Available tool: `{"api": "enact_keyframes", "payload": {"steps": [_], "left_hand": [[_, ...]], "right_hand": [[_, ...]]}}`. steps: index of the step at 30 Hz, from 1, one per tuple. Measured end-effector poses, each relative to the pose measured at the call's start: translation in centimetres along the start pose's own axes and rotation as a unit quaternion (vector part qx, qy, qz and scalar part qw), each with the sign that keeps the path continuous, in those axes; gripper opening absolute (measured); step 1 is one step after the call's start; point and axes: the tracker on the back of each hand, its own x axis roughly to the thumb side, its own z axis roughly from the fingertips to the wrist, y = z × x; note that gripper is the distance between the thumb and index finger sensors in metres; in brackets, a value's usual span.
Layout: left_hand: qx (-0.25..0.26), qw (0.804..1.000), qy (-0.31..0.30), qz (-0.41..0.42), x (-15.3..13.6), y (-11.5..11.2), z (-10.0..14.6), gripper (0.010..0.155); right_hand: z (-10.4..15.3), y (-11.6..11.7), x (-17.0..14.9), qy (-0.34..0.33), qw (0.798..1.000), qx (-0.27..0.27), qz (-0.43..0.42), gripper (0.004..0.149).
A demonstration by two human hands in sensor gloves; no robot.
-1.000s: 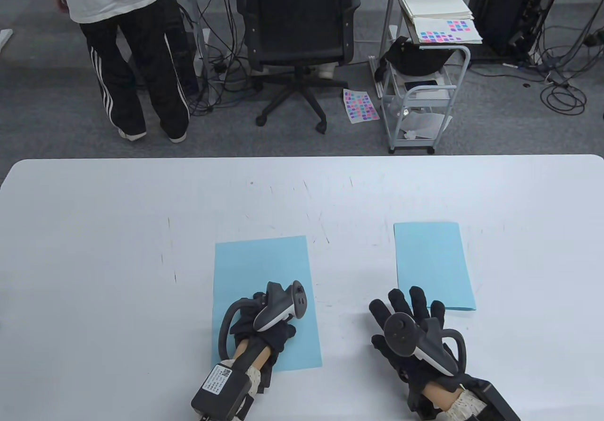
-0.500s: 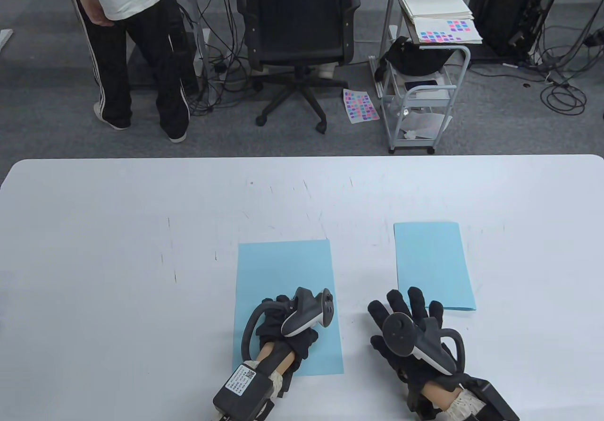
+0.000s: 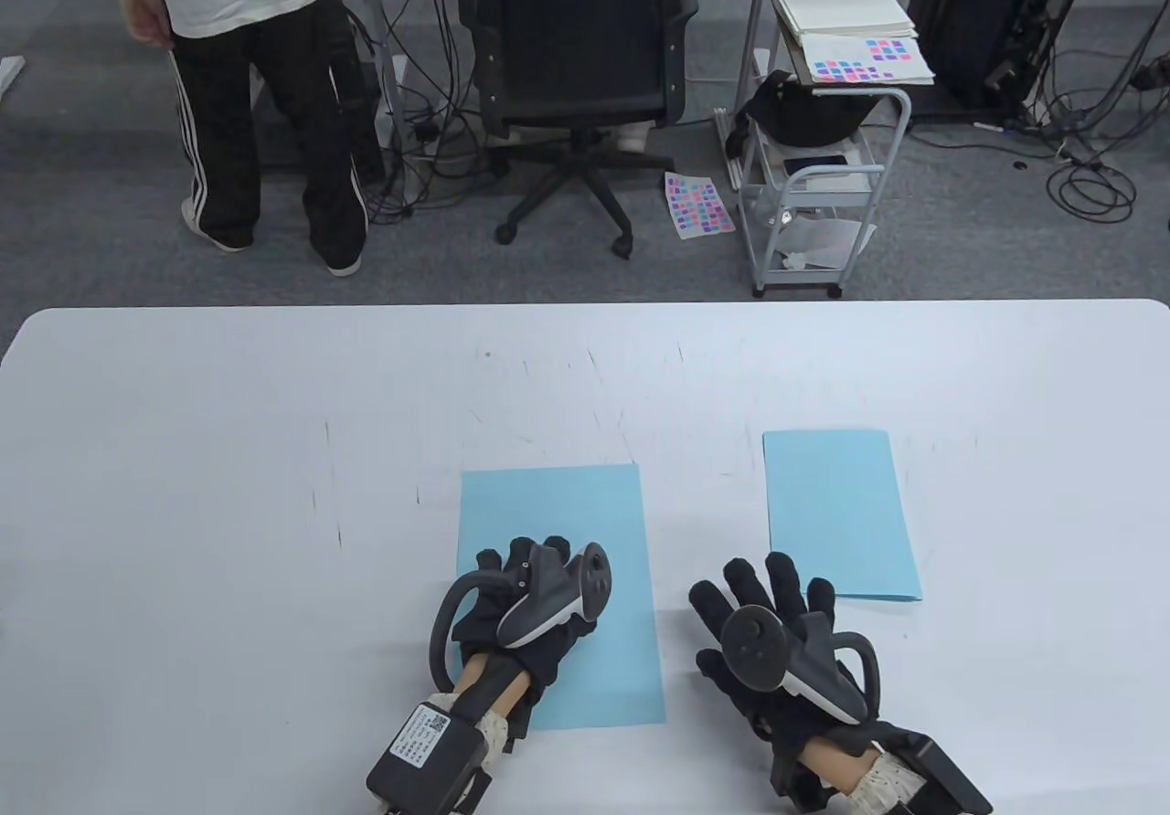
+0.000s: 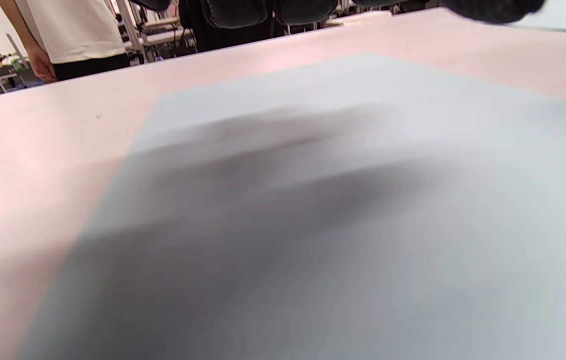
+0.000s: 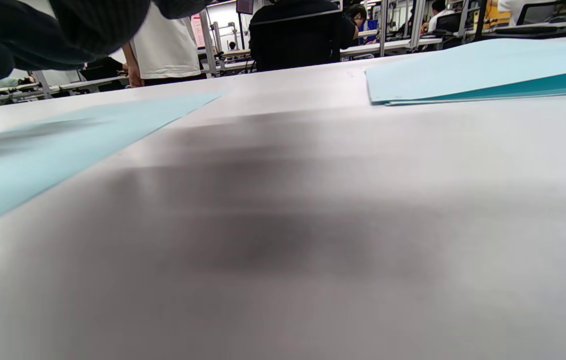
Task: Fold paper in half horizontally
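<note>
Flat sheet (image 3: 585,523) lies on the table (image 3: 183,486) under the left hand (image 3: 521,609), extending beyond its fingertips. Right hand (image 3: 768,632) rests on bare table just right of it. Folded sheet (image 3: 836,509) lies ahead-right of the right fingertips (image 3: 786,573).

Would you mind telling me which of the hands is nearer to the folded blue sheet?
Right. The right hand lies on the table beside the folded blue sheet, just short of its near left corner; the left hand rests on the flat sheet, farther away.
</note>
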Motion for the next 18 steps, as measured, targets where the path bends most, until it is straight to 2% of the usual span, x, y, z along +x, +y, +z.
{"api": "enact_keyframes", "payload": {"steps": [8, 18], "left_hand": [[0.028, 0.999, 0.014, 0.015, -4.1, 1.4, -0.3, 0.069], [0.008, 0.998, 0.043, 0.042, -8.1, 1.5, -2.5, 0.074]], "right_hand": [[-1.5, 0.8, 2.2, -0.023, 0.997, 0.057, -0.045, 0.067], [-3.5, 3.5, 3.1, -0.031, 0.989, 0.144, -0.026, 0.067]]}}
